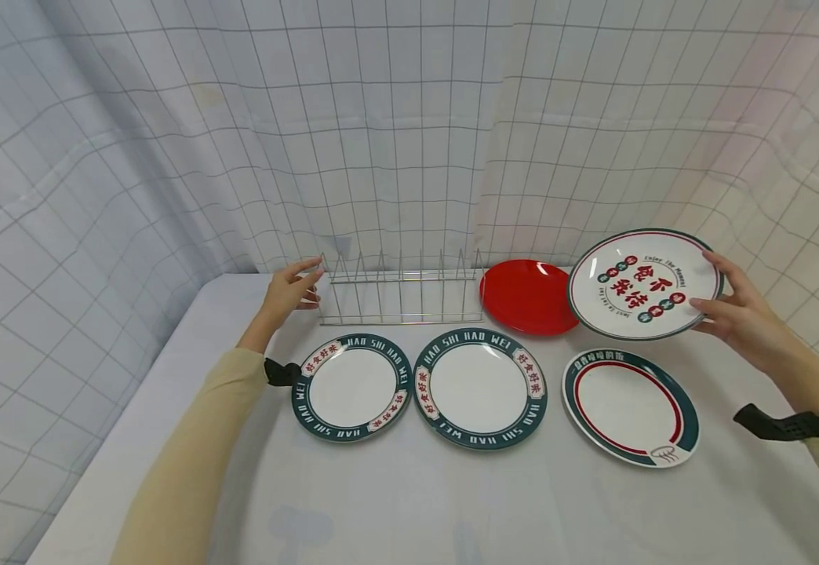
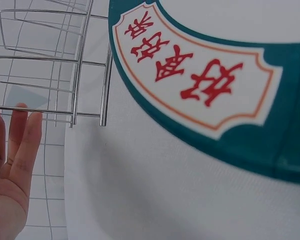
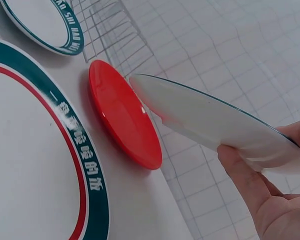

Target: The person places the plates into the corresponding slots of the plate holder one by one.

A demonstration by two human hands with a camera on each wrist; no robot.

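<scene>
My right hand grips the right rim of a round white plate with red and green lettering, thumb on its face. Tilted and raised off the table, this plate overlaps the edge of a red plate in the head view. The right wrist view shows its pale underside, with fingers on its far end. My left hand is at the left end of a wire rack. Its fairly straight fingers touch an end wire in the left wrist view; the thumb is hidden there.
Two green-rimmed plates lie in front of the rack. To their right lies a plate with green and red rings. A white gridded curtain hangs behind and beside the white table.
</scene>
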